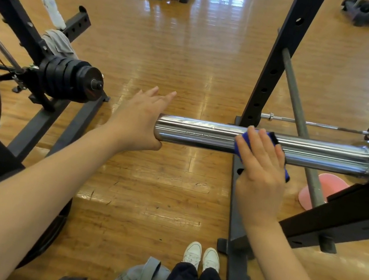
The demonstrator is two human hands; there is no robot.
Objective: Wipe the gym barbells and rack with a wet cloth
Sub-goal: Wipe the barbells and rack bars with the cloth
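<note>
Cloth [273, 139] lies pressed on the bar [203, 134] beneath the right hand [261, 174], fingers straight; left hand [139, 120] cups the bar's end, fingers extended.

Glossy wooden floor [180, 54], window light reflecting.

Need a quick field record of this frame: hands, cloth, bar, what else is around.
left hand: open, palm against the free end of the barbell sleeve
right hand: open, fingers flat, pressing the blue cloth onto the sleeve
barbell sleeve: chrome, horizontal, bare of plates
rack upright: black, holed, behind the sleeve
loaded plates: black, on another bar at left
bottle: on the left rack
pink disc: on the floor, lower right
</note>
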